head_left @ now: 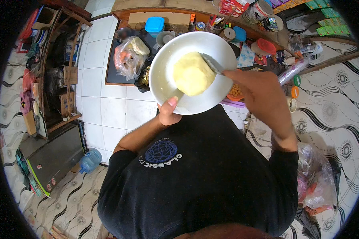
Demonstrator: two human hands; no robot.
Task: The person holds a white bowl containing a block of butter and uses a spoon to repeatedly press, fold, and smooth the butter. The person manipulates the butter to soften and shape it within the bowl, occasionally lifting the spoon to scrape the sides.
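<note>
My left hand (169, 112) grips the near left rim of a white bowl (164, 67), its thumb over the edge. Inside the bowl lies a rounded, pale yellow lump (193, 74) that looks like dough or mash. From the right, my right hand (251, 86) holds a metal utensil (211, 63), perhaps a spoon, whose working end rests against the lump's upper right side. The fist hides most of the handle. Small yellow bits cling to the bowl's inner wall.
Behind the bowl, a dark-topped table (112, 73) bears a plastic bag of vegetables (131, 58), a blue-lidded container (154, 25) and a pale cup (165, 38). A red-lidded tub (263, 46) stands right. A wooden shelf (67, 59) and blue water jug (90, 160) are at left.
</note>
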